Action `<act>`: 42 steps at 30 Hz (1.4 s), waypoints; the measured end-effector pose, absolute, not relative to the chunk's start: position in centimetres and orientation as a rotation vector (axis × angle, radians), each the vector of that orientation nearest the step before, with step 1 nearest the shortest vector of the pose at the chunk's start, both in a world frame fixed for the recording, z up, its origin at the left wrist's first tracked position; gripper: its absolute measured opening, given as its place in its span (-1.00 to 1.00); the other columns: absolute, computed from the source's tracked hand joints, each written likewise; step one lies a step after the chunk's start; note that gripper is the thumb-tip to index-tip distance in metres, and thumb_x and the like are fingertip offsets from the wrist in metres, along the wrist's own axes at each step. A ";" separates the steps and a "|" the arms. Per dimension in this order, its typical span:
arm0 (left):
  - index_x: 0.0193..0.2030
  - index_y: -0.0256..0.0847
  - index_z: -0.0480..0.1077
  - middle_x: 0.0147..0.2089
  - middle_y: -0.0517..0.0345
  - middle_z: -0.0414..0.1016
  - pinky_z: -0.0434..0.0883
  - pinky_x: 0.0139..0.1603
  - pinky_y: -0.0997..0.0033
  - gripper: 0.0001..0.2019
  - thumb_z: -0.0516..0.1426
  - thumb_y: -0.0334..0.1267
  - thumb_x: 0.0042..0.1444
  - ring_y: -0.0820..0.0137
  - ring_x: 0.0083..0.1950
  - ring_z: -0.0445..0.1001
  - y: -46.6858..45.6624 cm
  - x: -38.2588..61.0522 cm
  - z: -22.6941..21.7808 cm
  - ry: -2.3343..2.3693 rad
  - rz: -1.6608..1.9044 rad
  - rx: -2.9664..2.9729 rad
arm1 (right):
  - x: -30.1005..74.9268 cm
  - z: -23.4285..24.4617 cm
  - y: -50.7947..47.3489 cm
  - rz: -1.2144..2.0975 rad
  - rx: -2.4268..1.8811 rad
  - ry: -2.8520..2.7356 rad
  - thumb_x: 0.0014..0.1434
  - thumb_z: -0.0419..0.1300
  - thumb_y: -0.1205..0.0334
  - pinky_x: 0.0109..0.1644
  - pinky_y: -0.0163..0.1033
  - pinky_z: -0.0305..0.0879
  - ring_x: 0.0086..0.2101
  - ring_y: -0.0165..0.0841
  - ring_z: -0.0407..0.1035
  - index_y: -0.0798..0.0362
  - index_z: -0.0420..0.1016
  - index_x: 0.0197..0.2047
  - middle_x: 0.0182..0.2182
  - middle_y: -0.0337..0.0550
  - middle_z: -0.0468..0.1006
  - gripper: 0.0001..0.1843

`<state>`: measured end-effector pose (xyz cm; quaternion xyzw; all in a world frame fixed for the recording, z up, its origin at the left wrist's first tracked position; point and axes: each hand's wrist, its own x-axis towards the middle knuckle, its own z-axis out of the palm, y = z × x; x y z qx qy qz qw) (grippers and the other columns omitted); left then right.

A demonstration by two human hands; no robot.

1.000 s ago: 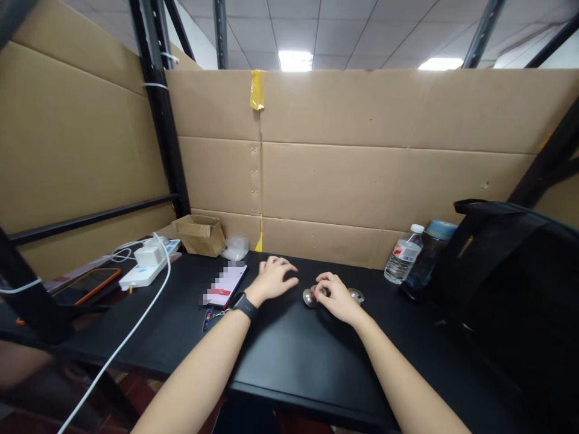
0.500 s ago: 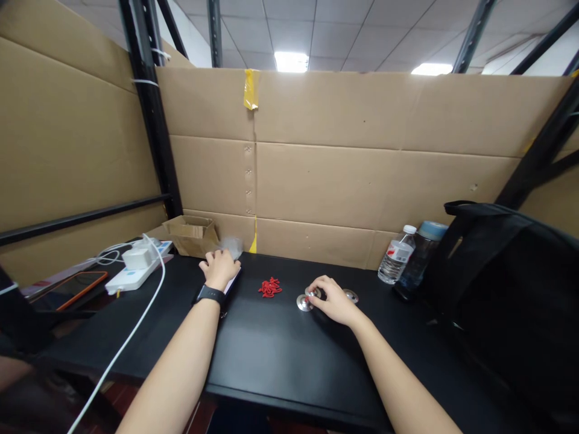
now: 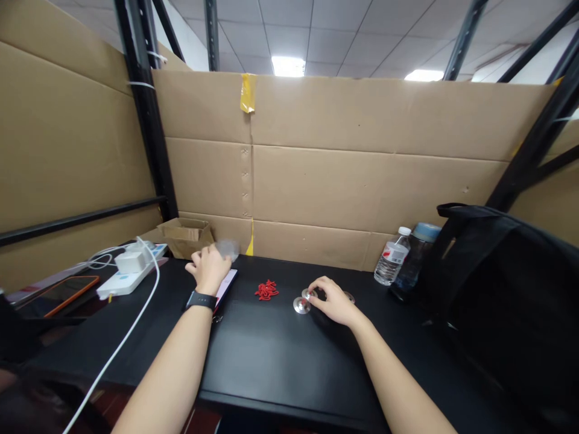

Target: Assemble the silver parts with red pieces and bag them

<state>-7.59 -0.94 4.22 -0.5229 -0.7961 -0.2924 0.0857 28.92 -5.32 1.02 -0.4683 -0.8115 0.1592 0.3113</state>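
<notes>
Disc (image 3: pixel 307 294), shiny and round, so with no long axis, sits just right of centre in the lower half of the frame, at the fingertips of the right hand (image 3: pixel 335 301), which seems to pinch its edge between thumb and forefinger. That hand is clearly the nearer. A second disc (image 3: pixel 301 306) lies just below and left, touching or overlapping; a third disc (image 3: pixel 350 297) shows partly behind the knuckles. Further left, red bits (image 3: pixel 266 290) lie heaped on the desk (image 3: pixel 271 349). The left hand (image 3: pixel 208 269) is well apart, over the phone (image 3: pixel 227 283), fingers bent; whether it grips anything I cannot tell.
</notes>
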 end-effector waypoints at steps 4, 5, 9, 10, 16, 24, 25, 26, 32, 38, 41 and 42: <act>0.38 -0.23 0.25 0.36 -0.22 0.34 0.14 0.22 -0.12 -0.49 -0.03 -0.22 0.31 -0.05 0.33 0.19 -2.0 -4.1 5.2 -2.068 -1.120 -1.576 | 29.8 1.0 -4.6 0.327 -1.317 -2.113 0.21 0.23 0.34 0.16 -0.05 0.27 -0.03 -0.22 0.40 0.00 0.59 -0.15 -0.11 -0.08 0.53 -0.84; 0.37 -0.20 0.27 0.36 -0.19 0.35 0.14 0.23 -0.11 -0.50 -0.03 -0.23 0.32 -0.04 0.34 0.18 -2.2 -2.8 5.1 -1.975 -1.124 -1.686 | 30.1 1.0 -4.4 0.313 -1.338 -2.107 0.21 0.23 0.35 0.15 -0.05 0.28 -0.03 -0.21 0.40 0.01 0.59 -0.15 -0.11 -0.07 0.53 -0.84; 0.35 -0.10 0.32 0.36 -0.09 0.38 0.15 0.24 -0.08 -0.51 0.05 -0.24 0.28 -0.01 0.36 0.19 -2.8 2.9 3.6 -1.577 -0.935 -2.252 | 30.7 0.8 -4.0 0.311 -1.369 -2.097 0.19 0.24 0.34 0.11 -0.08 0.31 -0.06 -0.22 0.41 0.02 0.58 -0.15 -0.11 -0.06 0.53 -0.84; 0.35 -0.08 0.32 0.36 -0.07 0.38 0.16 0.24 -0.07 -0.51 0.06 -0.25 0.28 0.00 0.36 0.19 -2.9 4.1 3.0 -1.503 -0.889 -2.356 | 30.7 0.7 -4.0 0.318 -1.369 -2.097 0.18 0.25 0.33 0.10 -0.09 0.32 -0.06 -0.22 0.42 0.02 0.58 -0.15 -0.12 -0.07 0.52 -0.84; 0.32 -0.04 0.35 0.29 -0.02 0.44 0.18 0.17 0.01 -0.61 -0.01 -0.21 0.40 0.09 0.30 0.23 -3.7 7.2 0.4 -1.275 -0.734 -2.644 | 30.2 0.5 -4.4 0.362 -1.311 -2.136 0.21 0.24 0.31 0.08 -0.11 0.36 -0.08 -0.23 0.45 0.00 0.55 0.05 -0.09 -0.06 0.54 -0.67; -0.11 -0.03 0.56 -0.15 0.12 0.60 0.13 0.04 0.16 -0.78 0.17 0.00 0.33 0.21 0.04 0.41 -5.0 6.3 1.6 -1.056 -0.554 -2.925 | 29.6 0.2 -4.4 0.365 -1.275 -2.333 0.29 0.15 0.34 0.18 -0.08 0.28 -0.03 -0.18 0.48 -0.02 0.63 0.01 -0.07 -0.05 0.62 -0.70; -0.12 -0.02 0.57 -0.15 0.12 0.60 0.12 0.03 0.17 -0.82 0.20 -0.04 0.31 0.21 0.04 0.41 -5.2 6.2 1.7 -1.049 -0.544 -2.922 | 29.5 0.1 -4.2 0.332 -1.297 -2.335 0.29 0.14 0.35 0.16 -0.09 0.29 -0.02 -0.17 0.47 -0.02 0.60 0.07 -0.06 -0.04 0.61 -0.66; -0.13 -0.02 0.57 -0.14 0.11 0.60 0.11 0.03 0.17 -0.86 0.22 -0.09 0.31 0.21 0.05 0.42 -5.2 6.2 1.8 -1.047 -0.542 -2.912 | 29.4 -0.1 -4.1 0.293 -1.322 -2.333 0.29 0.14 0.36 0.15 -0.10 0.29 -0.02 -0.17 0.47 -0.02 0.57 0.14 -0.04 -0.02 0.60 -0.61; -0.19 -0.03 0.58 -0.19 0.15 0.62 0.09 0.04 0.15 -0.92 0.23 -0.25 0.30 0.25 0.04 0.43 -5.4 6.7 1.9 -1.011 -0.548 -2.886 | 28.6 0.2 -3.9 0.110 -1.426 -2.380 0.29 0.14 0.36 -0.03 -0.17 0.30 -0.13 -0.19 0.48 -0.06 0.65 -0.07 -0.18 -0.06 0.60 -0.72; -0.29 -0.13 0.54 -0.27 0.09 0.61 0.10 0.04 0.08 -0.83 0.18 -0.28 0.34 0.20 -0.01 0.42 -5.6 7.2 2.1 -1.041 -0.475 -2.798 | 28.9 1.0 -4.3 0.042 -1.495 -2.345 0.24 0.23 0.37 -0.13 -0.19 0.25 -0.19 -0.19 0.47 -0.06 0.63 -0.28 -0.26 -0.09 0.58 -0.83; -0.26 -0.17 0.51 -0.23 0.05 0.60 0.13 0.04 0.06 -0.83 0.13 -0.30 0.36 0.18 0.00 0.41 -5.8 7.3 1.9 -1.005 -0.485 -2.754 | 29.1 0.9 -4.3 0.017 -1.498 -2.337 0.21 0.26 0.37 -0.13 -0.20 0.24 -0.18 -0.21 0.45 -0.04 0.59 -0.34 -0.24 -0.09 0.57 -0.86; -0.24 -0.18 0.50 -0.21 0.04 0.60 0.14 0.04 0.06 -0.84 0.11 -0.31 0.36 0.18 0.01 0.40 -5.8 7.4 1.7 -0.995 -0.486 -2.736 | 29.1 0.9 -4.3 0.023 -1.492 -2.342 0.21 0.25 0.38 -0.13 -0.20 0.25 -0.19 -0.22 0.45 -0.03 0.58 -0.34 -0.25 -0.09 0.57 -0.86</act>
